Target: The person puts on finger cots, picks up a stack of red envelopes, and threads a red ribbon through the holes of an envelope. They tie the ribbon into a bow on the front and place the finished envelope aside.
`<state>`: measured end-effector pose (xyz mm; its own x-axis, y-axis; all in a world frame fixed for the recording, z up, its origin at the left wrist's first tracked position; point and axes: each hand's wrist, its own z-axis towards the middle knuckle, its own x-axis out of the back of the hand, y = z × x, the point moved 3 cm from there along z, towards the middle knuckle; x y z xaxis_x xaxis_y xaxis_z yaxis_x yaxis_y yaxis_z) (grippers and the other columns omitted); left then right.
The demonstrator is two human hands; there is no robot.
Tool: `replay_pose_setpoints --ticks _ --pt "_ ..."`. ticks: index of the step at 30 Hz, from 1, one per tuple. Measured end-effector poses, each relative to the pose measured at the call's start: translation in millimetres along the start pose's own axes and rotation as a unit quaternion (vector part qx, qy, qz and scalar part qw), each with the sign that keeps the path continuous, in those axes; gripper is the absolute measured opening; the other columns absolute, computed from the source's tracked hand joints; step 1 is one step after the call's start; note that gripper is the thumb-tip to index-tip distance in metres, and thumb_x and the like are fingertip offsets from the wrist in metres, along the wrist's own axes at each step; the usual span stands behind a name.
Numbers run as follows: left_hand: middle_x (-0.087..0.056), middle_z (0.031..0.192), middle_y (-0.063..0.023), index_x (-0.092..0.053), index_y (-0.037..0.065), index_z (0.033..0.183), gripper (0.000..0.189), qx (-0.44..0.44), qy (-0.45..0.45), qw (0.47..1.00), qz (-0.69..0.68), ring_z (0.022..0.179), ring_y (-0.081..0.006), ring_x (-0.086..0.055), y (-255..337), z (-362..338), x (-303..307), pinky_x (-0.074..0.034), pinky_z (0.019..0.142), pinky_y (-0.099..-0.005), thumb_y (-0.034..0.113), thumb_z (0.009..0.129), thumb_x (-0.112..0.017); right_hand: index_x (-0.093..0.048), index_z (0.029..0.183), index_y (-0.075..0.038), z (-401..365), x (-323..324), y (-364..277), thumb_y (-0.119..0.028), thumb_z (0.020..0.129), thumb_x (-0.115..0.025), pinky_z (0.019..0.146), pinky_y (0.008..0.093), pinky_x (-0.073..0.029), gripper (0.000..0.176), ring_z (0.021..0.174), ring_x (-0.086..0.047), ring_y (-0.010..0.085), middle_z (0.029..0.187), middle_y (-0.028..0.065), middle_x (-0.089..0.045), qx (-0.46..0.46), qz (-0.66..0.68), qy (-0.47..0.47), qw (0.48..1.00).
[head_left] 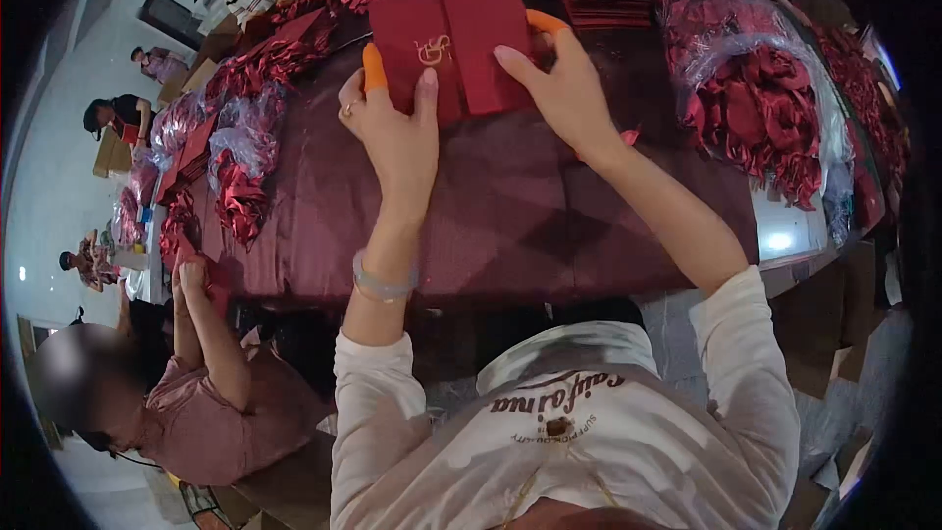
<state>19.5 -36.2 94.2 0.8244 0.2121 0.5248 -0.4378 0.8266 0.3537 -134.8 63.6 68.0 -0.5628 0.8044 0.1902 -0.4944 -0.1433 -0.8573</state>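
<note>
- The red folder [481,39] sits at the top centre of the frame, its gold emblem [432,49] facing up; whether it rests on the dark cloth [491,211] or is raised above it, I cannot tell.
- The left hand [392,128] grasps its left side, thumb on the front just below the emblem; a hard rub there could scuff the gold.
- The right hand [564,83] grasps the right side, thumb on the panel and orange-covered index finger at the edge; its other fingers are mostly hidden.
- Uneven pressure from the two hands could skew the panels along their seam or crease an edge.
- A loosened thumb could let a panel lift.
- Drifting right, the folder could catch the bagged red ribbons [756,113].
</note>
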Motion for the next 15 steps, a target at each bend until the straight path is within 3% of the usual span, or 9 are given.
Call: replay_pose_setpoints --ticks 4,5,7,8,10,12,13,14,15 --pt "-0.040 0.115 -0.0185 -0.044 -0.005 0.123 0.060 0.070 -0.032 0.993 -0.084 0.107 -0.0330 -0.039 30.0 -77.8 50.2 -0.032 0.091 -0.0394 0.016 0.074 -0.074 -0.044 0.121 0.002 -78.9 41.7 -37.6 -0.021 0.082 -0.065 0.087 0.0351 -0.041 0.050 0.101 -0.053 0.0279 0.113 0.0180 -0.052 0.007 0.005 -0.061 0.998" --pt "-0.041 0.112 -0.0152 -0.045 -0.005 0.122 0.061 0.062 -0.041 0.996 -0.057 0.096 -0.0266 -0.044 33.9 -96.8 49.8 -0.036 0.085 -0.0354 0.015 0.073 -0.075 -0.045 0.121 0.002 -100.2 42.2 -33.7 -0.019 0.081 -0.066 0.085 0.0346 -0.042 0.049 0.099 -0.053 0.0286 0.110 0.0183 -0.052 0.012 -0.028 -0.042 0.999" --pt "-0.041 0.108 -0.0120 -0.045 -0.004 0.124 0.062 0.235 -0.130 0.946 -0.184 0.081 -0.0192 -0.046 20.5 -141.2 30.8 -0.040 0.074 -0.0310 0.013 0.073 -0.075 -0.045 0.121 0.001 -121.7 41.6 -17.5 -0.018 0.081 -0.066 0.085 0.0347 -0.042 0.049 0.098 -0.053 0.0293 0.107 0.0182 -0.052 -0.031 -0.073 -0.075 0.994" --pt "-0.044 0.099 -0.0085 -0.048 -0.003 0.122 0.059 0.240 -0.155 0.944 -0.164 0.070 -0.0150 -0.043 16.4 -155.8 22.6 -0.040 0.064 -0.0265 0.010 0.071 -0.076 -0.045 0.120 0.001 -132.1 41.5 -8.1 -0.018 0.080 -0.066 0.084 0.0347 -0.042 0.049 0.097 -0.053 0.0300 0.104 0.0182 -0.052 -0.058 -0.120 -0.094 0.987" --pt "-0.047 0.090 -0.0065 -0.050 -0.002 0.121 0.059 0.217 -0.152 0.960 -0.095 0.071 -0.0146 -0.043 11.3 -171.1 22.8 -0.039 0.064 -0.0251 0.007 0.068 -0.076 -0.047 0.119 0.001 -137.6 41.1 11.4 -0.019 0.081 -0.066 0.081 0.0351 -0.042 0.047 0.095 -0.052 0.0307 0.099 0.0171 -0.052 -0.060 -0.132 -0.101 0.984" --pt "-0.048 0.084 -0.0053 -0.053 -0.002 0.118 0.056 0.262 -0.133 0.944 -0.151 0.070 -0.0158 -0.044 10.1 -178.8 25.9 -0.040 0.061 -0.0266 0.007 0.067 -0.076 -0.048 0.118 0.001 -140.1 43.4 28.0 -0.022 0.081 -0.066 0.077 0.0355 -0.044 0.047 0.090 -0.054 0.0289 0.098 0.0153 -0.052 -0.171 -0.191 -0.173 0.951" --pt "-0.048 0.084 -0.0058 -0.053 -0.001 0.118 0.057 0.266 -0.133 0.938 -0.176 0.069 -0.0165 -0.045 9.8 -179.4 27.1 -0.040 0.061 -0.0280 0.008 0.068 -0.076 -0.053 0.112 0.000 -143.6 45.1 32.6 -0.023 0.083 -0.064 0.069 0.0349 -0.044 0.038 0.082 -0.057 0.0268 0.098 0.0137 -0.053 -0.066 -0.249 -0.116 0.959" --pt "-0.048 0.084 -0.0063 -0.053 -0.001 0.119 0.057 0.270 -0.130 0.933 -0.201 0.069 -0.0172 -0.045 9.8 -177.1 28.3 -0.040 0.060 -0.0294 0.009 0.068 -0.076 -0.055 0.109 0.000 -141.2 52.7 29.6 -0.022 0.085 -0.062 0.066 0.0353 -0.044 0.033 0.078 -0.057 0.0272 0.095 0.0131 -0.054 -0.023 -0.279 -0.080 0.957" --pt "-0.048 0.085 -0.0081 -0.054 -0.001 0.118 0.056 0.237 -0.155 0.951 -0.126 0.067 -0.0193 -0.046 11.6 -171.8 32.2 -0.041 0.058 -0.0310 0.009 0.068 -0.076 -0.057 0.106 -0.001 -137.1 61.0 26.1 -0.021 0.086 -0.060 0.062 0.0357 -0.044 0.029 0.074 -0.057 0.0277 0.093 0.0125 -0.055 0.024 -0.308 -0.041 0.950"
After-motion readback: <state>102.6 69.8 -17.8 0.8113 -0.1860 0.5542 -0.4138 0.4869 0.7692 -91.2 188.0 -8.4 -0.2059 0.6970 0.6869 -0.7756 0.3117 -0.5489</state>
